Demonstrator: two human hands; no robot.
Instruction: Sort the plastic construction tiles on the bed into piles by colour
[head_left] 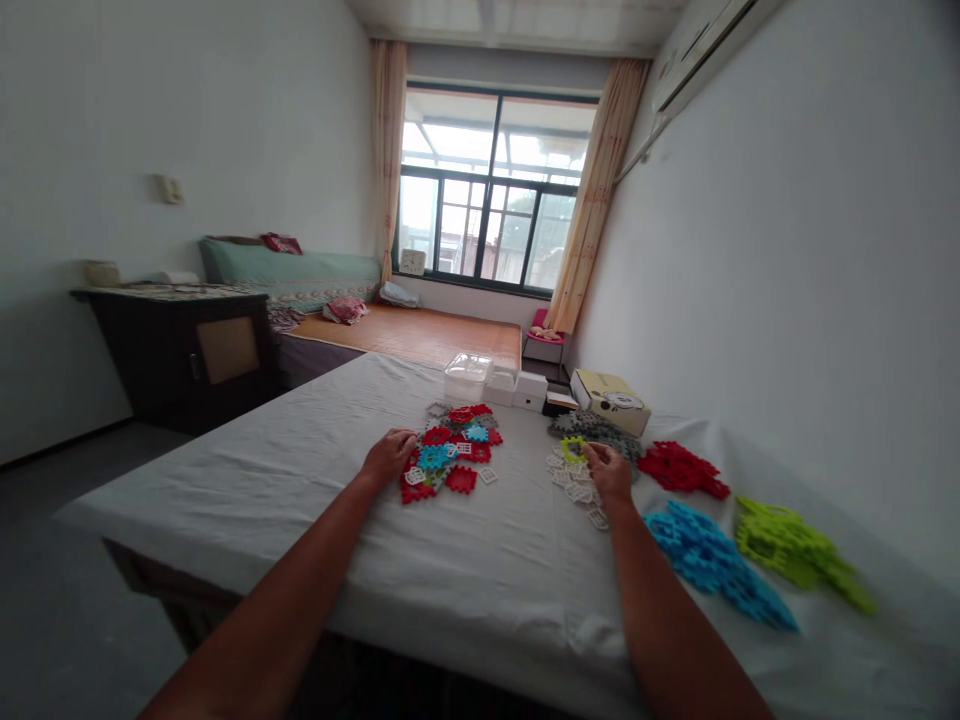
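1. The left hand [388, 456] lies with fingers curled on the near edge of the patch of joined pieces [457, 450] in the middle of the tabletop [300, 470] — whether gripping or just pressing, I cannot tell.
2. The right hand [610, 474] pinches a green piece [574, 447] above the loose white pieces [574, 488]. A fingertip hold looks right for it.
3. There is open cloth on the near side — the red pile [681, 468] and blue pile [709, 555] crowd the right, and the boxes [517, 388] the far side.

Nothing legible shows; the print on the cardboard box [609, 402] is too small.
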